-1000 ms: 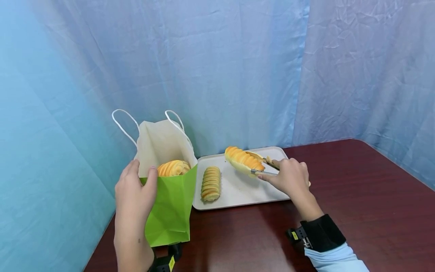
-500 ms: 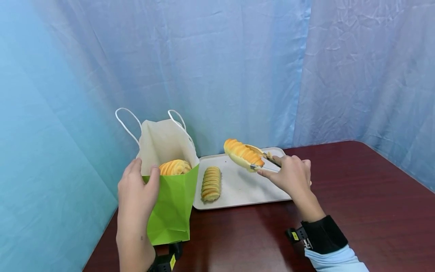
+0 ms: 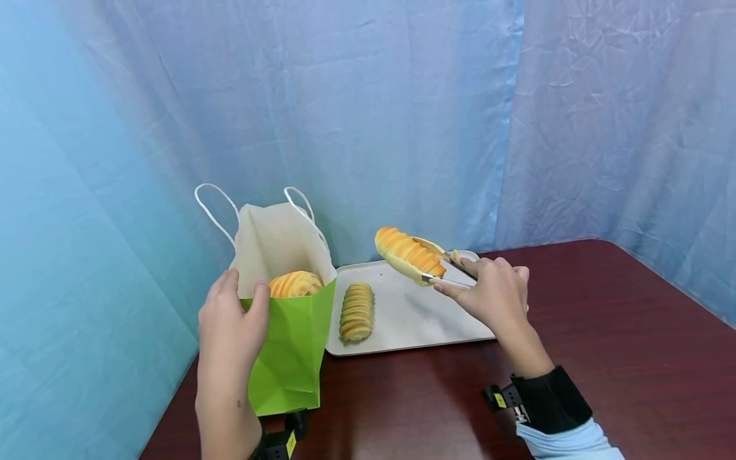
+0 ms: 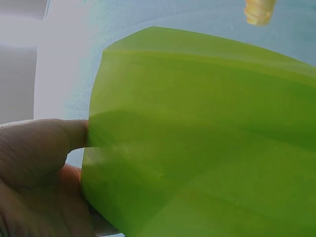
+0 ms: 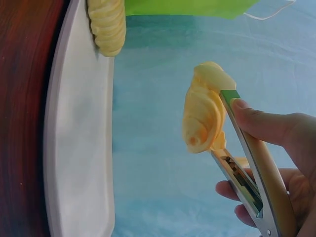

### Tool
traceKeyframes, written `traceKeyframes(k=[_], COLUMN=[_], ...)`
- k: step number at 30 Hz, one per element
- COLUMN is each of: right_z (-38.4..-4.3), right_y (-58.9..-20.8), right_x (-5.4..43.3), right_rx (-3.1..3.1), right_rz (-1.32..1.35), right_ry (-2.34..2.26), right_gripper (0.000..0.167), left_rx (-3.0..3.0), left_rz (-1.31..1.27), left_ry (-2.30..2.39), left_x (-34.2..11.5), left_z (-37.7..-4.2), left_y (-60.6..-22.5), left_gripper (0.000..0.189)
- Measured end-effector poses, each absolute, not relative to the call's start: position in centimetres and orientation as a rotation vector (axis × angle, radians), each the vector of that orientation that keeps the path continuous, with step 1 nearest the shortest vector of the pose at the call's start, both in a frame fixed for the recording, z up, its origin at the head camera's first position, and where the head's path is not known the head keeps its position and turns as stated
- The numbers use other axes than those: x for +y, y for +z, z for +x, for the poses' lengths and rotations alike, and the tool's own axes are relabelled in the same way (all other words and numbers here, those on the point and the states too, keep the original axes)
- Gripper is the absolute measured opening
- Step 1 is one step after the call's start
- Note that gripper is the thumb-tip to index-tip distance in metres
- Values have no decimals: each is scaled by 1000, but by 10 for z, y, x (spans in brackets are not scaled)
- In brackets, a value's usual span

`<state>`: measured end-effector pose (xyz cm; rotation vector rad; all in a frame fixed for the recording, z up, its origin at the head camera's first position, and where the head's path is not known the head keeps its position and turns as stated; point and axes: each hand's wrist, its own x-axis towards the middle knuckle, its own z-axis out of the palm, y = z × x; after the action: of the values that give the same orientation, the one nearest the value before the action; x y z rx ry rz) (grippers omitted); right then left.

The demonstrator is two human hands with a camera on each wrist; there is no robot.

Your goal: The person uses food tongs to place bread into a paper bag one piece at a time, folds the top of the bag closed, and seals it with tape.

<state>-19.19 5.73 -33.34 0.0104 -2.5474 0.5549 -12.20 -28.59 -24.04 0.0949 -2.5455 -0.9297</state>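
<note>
My left hand [image 3: 230,338] holds the left edge of a green paper bag [image 3: 287,358] near its rim, thumb on the front side. In the left wrist view, the bag [image 4: 187,138] hides part of the fingers. A ridged bread roll [image 3: 296,284] shows in the bag's mouth. My right hand [image 3: 494,291] grips tongs [image 3: 448,281], thumb on one arm and fingers on the other. The tongs clasp a second bread roll [image 3: 408,250] above the white tray [image 3: 425,326]. In the right wrist view, this roll [image 5: 202,108] hangs clear of the tray.
Another bread roll [image 3: 356,312] lies at the left end of the tray, beside the bag. Two white handles [image 3: 215,217] stand up from the bag. Blue curtains [image 3: 368,128] border the dark red-brown table [image 3: 604,319] behind and on the left.
My right hand has lifted the tongs and their bread roll a little higher, with the roll shifting slightly left. My left hand stays at the bag.
</note>
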Motion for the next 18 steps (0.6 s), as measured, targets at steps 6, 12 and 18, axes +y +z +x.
traceKeyframes(k=[6,12,18], right_z=[-187,-181,-177], right_y=[-328,-323,-316], right_x=[57,59,63], right_rx=[-2519,-2498,-2476], right_rz=[26,33,45], right_ry=[580,593,577], right_gripper=[73,73,73], left_rx=[-2553,-2576,-2554], left_rz=[82,82,81], left_ry=[-941,-955,-959], left_x=[-284,-281,-277], left_z=[-122,-124,-122], left_y=[-240,-241,-240], left_gripper=[62,64,62])
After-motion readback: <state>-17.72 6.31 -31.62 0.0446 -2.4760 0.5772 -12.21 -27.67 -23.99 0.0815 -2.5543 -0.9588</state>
